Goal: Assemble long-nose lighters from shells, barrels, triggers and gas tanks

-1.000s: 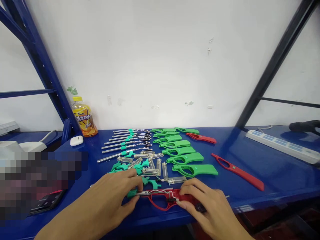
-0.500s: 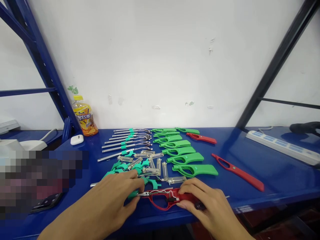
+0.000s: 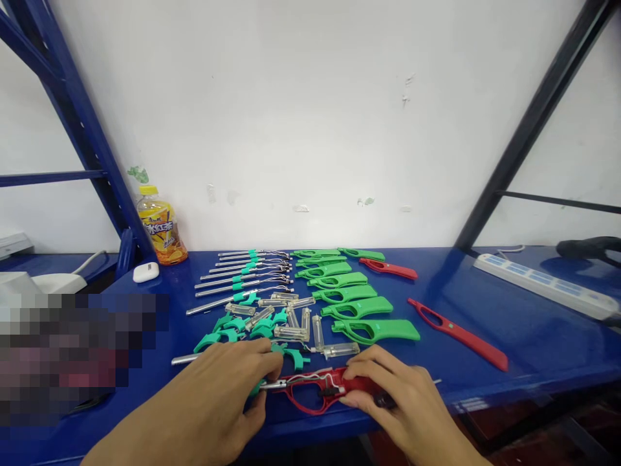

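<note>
My left hand [image 3: 228, 382] is closed on a metal lighter tube [image 3: 275, 385] with a green sleeve, at the near edge of the table. White and dark wires [image 3: 315, 377] run from the tube into an open red lighter shell [image 3: 310, 410]. My right hand [image 3: 402, 395] pinches the shell's handle end; a small black part [image 3: 330, 391] lies in the shell by its fingertips. A dark tool handle [image 3: 385, 400] shows under the right palm, its kind partly hidden. Beyond my hands lie loose green triggers [image 3: 295, 357] and clear fuel tanks [image 3: 342, 350].
Wired metal tubes [image 3: 223, 301] lie in a row behind the triggers. Several green shells [image 3: 388, 330] and a red shell [image 3: 466, 338] lie to the right. A drink bottle [image 3: 162, 233], white case [image 3: 145, 272] and power strip [image 3: 548, 285] stand further out. A blurred patch covers the left.
My left hand and the tube's end have shifted slightly left and down, drawing a little away from the shell's narrow end. My right hand keeps its hold on the shell.
</note>
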`<state>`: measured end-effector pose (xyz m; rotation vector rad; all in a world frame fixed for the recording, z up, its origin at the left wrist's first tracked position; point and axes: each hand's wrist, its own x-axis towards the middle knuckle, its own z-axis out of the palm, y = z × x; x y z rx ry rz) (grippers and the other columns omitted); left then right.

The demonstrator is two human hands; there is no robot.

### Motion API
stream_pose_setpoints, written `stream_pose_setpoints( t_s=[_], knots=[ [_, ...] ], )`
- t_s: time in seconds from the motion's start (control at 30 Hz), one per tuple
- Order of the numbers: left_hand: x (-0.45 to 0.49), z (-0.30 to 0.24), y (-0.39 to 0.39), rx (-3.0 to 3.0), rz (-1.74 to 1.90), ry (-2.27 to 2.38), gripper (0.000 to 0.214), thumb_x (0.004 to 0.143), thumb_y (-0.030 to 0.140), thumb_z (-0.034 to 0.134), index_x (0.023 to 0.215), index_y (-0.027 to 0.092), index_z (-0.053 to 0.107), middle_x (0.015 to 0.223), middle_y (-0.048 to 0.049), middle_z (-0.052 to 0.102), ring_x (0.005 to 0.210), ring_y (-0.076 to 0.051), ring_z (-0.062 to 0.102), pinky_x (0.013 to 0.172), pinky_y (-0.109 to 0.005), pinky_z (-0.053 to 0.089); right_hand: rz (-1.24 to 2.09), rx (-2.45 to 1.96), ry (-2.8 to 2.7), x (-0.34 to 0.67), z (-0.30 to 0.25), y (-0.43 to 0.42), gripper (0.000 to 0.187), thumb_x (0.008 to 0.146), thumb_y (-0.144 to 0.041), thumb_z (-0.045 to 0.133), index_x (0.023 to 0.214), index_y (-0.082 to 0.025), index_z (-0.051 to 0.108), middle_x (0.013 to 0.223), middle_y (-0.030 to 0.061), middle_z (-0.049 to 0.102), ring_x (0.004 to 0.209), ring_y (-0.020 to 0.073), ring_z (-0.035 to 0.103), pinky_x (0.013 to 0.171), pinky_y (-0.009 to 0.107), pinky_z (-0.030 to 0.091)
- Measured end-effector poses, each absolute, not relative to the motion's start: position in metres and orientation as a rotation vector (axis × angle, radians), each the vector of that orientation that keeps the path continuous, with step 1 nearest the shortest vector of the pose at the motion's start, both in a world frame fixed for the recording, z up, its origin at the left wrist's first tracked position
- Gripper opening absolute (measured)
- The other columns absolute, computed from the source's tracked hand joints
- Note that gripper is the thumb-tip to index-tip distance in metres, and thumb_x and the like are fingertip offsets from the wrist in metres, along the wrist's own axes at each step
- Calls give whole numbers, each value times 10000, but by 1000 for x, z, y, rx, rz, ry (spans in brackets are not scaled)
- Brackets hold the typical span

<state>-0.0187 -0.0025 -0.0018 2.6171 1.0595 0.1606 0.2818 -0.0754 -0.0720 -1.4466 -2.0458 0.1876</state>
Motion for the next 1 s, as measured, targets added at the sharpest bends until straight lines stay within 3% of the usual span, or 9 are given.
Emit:
stream_pose_setpoints(
  t_s=[0.1, 0.23, 0.37, 0.53, 0.8, 1.0],
  knots=[
    [-19, -7, -3, 2635, 140, 1089, 284, 953, 147, 558, 1104, 352, 683, 1205, 25, 729, 1126, -259, 688, 911, -400, 456, 179, -1445, -2056, 281, -73, -75, 293, 1098, -594, 549, 1101, -351, 713, 1104, -27, 769, 887, 169, 790, 741, 276, 534],
    [-16, -16, -5, 2688, 96, 1170, 313, 913, 93, 520, 1058, 311, 691, 1149, -21, 737, 1042, -275, 711, 871, -427, 498, 140, -1433, -2075, 279, -70, -76, 328, 1110, -597, 516, 1086, -338, 715, 1085, -24, 773, 878, 165, 795, 711, 269, 528],
    [-7, -16, -6, 2778, 63, 1187, 343, 917, 79, 511, 1107, 280, 715, 1239, -82, 745, 1149, -327, 718, 934, -469, 543, 111, -1441, -2087, 278, -67, -76, 367, 1113, -612, 489, 1075, -330, 720, 1075, -17, 776, 843, 164, 794, 682, 266, 525],
    [11, 3, -10, 2769, -215, 1284, 413, 867, 13, 506, 1106, 242, 753, 1157, -111, 773, 1001, -361, 775, 813, -468, 586, 81, -1443, -2112, 278, -65, -76, 394, 1125, -609, 453, 1071, -333, 729, 1077, -10, 770, 809, 158, 782, 652, 266, 500],
    [15, 12, -5, 2775, -237, 1280, 353, 892, 22, 501, 1039, 244, 733, 1110, -85, 768, 962, -346, 772, 750, -425, 538, 94, -1445, -2108, 280, -66, -76, 367, 1137, -581, 453, 1068, -344, 724, 1075, -19, 758, 785, 156, 767, 648, 274, 491],
    [0, 12, -5, 2794, 236, 1162, 208, 971, 172, 500, 993, 290, 669, 1025, -7, 739, 859, -247, 722, 703, -367, 442, 71, -1462, -2099, 279, -67, -76, 334, 1141, -558, 467, 1081, -346, 717, 1084, -19, 759, 818, 161, 778, 658, 283, 495]
  ],
)
